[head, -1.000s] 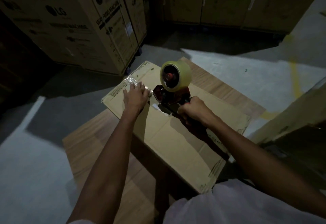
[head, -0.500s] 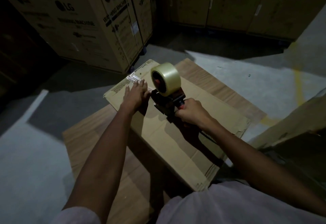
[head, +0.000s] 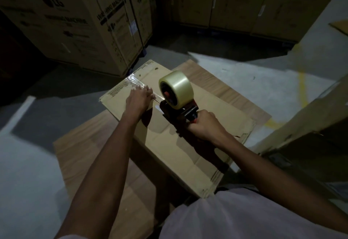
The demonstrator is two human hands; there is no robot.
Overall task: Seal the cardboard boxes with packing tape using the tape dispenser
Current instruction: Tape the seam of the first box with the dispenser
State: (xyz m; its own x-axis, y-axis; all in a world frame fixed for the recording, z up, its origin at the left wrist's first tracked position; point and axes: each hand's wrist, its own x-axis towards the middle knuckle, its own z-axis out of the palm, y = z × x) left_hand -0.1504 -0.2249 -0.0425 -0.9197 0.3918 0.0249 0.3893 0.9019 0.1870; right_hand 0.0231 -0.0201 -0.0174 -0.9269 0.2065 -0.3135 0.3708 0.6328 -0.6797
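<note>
Pressing flat at frame centre, my left hand [head: 138, 100] lays straight fingers on the clear tape strip [head: 140, 86] already stuck near the far end of the cardboard box [head: 175, 144]. My right hand [head: 202, 124] curls its fingers fully round the handle of the tape dispenser [head: 180, 108], whose pale tape roll [head: 176, 89] stands upright just right of the left hand. To do this step well, I judge the left hand should anchor the stuck end while the dispenser is drawn along the flap seam under steady tension, kept low so the strip lies smooth. The box lies on a wooden table [head: 90, 154], its long axis running from upper left to lower right of the frame; the dispenser's mouth points to the upper left, its handle to the lower right.
</note>
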